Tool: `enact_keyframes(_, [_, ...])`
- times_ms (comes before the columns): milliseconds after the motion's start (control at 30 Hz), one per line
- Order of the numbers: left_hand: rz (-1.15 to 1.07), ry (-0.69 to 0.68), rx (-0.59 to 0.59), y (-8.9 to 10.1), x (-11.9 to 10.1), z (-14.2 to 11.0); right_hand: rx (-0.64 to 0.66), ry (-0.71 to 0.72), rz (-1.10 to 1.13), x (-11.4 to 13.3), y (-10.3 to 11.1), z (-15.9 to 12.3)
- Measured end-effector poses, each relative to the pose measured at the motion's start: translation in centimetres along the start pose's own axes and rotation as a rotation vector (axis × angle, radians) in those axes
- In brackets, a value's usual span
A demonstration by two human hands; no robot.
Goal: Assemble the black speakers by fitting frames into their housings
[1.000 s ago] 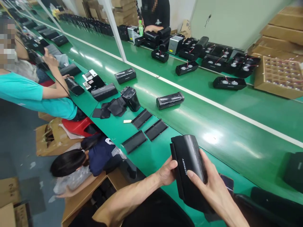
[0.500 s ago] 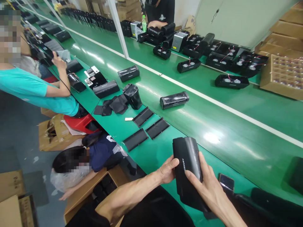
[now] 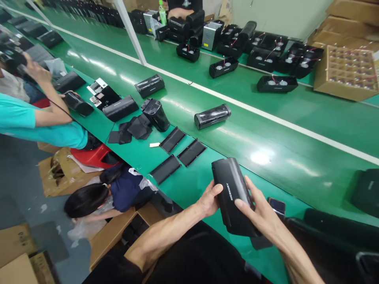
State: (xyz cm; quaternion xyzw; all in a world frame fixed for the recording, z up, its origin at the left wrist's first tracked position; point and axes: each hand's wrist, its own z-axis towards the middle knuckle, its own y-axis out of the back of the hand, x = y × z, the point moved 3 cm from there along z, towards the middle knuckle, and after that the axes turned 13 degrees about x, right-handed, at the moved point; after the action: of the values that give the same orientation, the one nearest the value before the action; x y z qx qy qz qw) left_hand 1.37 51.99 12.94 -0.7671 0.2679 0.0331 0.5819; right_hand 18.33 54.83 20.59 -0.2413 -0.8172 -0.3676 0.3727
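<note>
Both hands grip a black speaker housing (image 3: 232, 193) with white "MERKURY" lettering, tilted above the near edge of the green bench. My left hand (image 3: 209, 199) holds its left side, thumb on the front. Across its right side wraps my right hand (image 3: 260, 209), thumb pressed near the lettering. Beyond it, black rectangular mesh panels (image 3: 192, 152) lie flat, a small pale strip (image 3: 154, 145) beside them. Another black housing (image 3: 155, 113) stands on end by a heap of dark cloth-like pieces (image 3: 138, 127).
A black housing (image 3: 212, 116) lies on the green conveyor (image 3: 260, 134). A phone (image 3: 276, 206) and dark housings are at my right. At left, a teal-sleeved co-worker (image 3: 44, 118) handles a housing; another person (image 3: 118, 189) bends over an open carton (image 3: 111, 232). A divided box (image 3: 345, 75) stands far right.
The housing has turned slightly in my hands, and its full lettering now shows. My view has shifted, so the bench things sit higher and more left. The bending person's arm has drawn in.
</note>
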Motion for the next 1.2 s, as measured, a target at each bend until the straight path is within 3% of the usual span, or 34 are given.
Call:
enact_keyframes(133, [0.004,-0.071,-0.135,0.2,-0.9,0.4,-0.306,-0.041,0.103,-0.4,-3.7,-2.9])
enact_keyframes(233, [0.026,-0.076,-0.183,0.0,-0.7,0.7,-0.524,-0.044,0.138,-0.3,-6.6,-3.3])
enact_keyframes(333, [0.081,-0.041,-0.174,-0.3,-0.4,0.7,-0.608,-0.03,0.207,-0.4,-6.8,-2.8])
enact_keyframes(433, [0.165,0.092,-0.114,0.2,-1.3,0.1,-0.571,-0.082,0.322,-1.5,-5.1,-3.8])
enact_keyframes(567, [0.404,0.143,-0.025,1.5,-6.3,-0.6,-0.338,-0.15,0.587,-4.0,-3.7,-6.9])
enact_keyframes(633, [0.573,0.233,0.123,1.5,-8.4,-0.6,-0.232,-0.188,0.67,-4.9,-3.8,-8.4])
enact_keyframes(733, [0.685,0.395,0.265,1.4,-9.0,-0.9,-0.169,-0.259,0.761,-5.6,-4.6,-9.4])
enact_keyframes(867, [0.708,0.414,0.128,1.9,-7.0,-1.7,-0.13,-0.35,0.903,-6.4,-5.2,-9.2])
enact_keyframes(1000, [0.678,0.502,-0.059,2.8,-5.0,-2.5,0.022,-0.49,1.09,-7.0,-5.4,-8.5])
enact_keyframes(1200, [0.678,0.61,-0.218,3.9,-4.1,-2.6,-0.123,-0.542,1.159,-7.4,-6.5,-7.2])
